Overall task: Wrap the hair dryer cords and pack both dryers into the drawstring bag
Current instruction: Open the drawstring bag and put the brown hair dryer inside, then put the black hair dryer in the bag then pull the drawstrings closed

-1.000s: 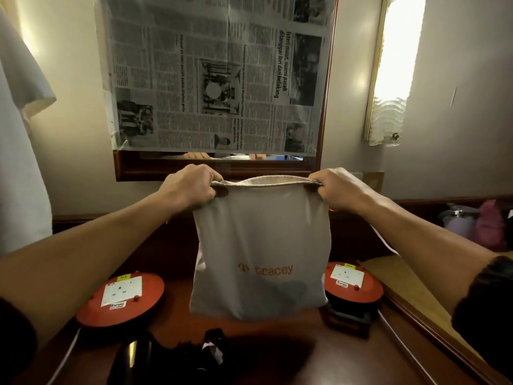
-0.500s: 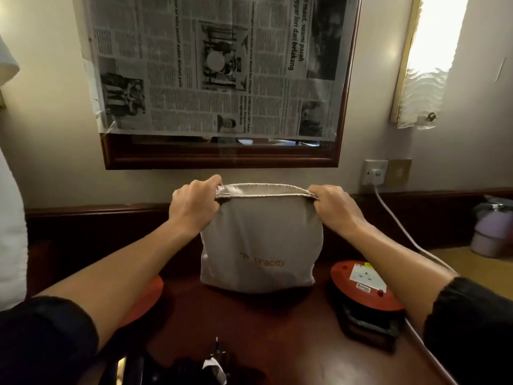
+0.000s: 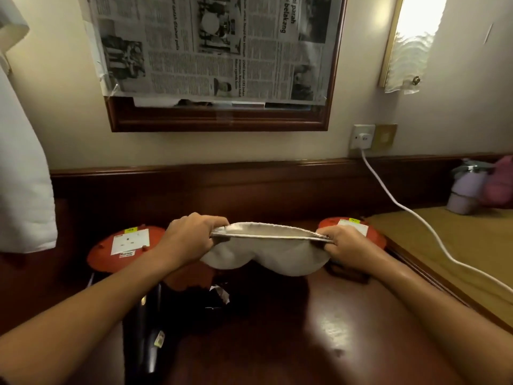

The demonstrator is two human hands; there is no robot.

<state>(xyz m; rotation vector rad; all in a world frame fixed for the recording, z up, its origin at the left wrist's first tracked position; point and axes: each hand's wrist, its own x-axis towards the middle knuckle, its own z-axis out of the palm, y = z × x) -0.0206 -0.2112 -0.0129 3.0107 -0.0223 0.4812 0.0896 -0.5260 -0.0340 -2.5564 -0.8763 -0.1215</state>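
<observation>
Bag (image 3: 262, 258) soft, floppy, light, slumped mid-desk (image 3: 361, 343) toward back edge. We pinch rim both ends, left hand (image 3: 188, 240) and right hand (image 3: 347, 247) clenched on hem. Dryers (image 3: 155, 315) near front-left edge, probably heavier.

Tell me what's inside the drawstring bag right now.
The inside cannot be seen. The left hand and right hand pinch the bag by its rim, whose mouth is nearly flat. A dark dryer lies on the desk outside it.
</observation>
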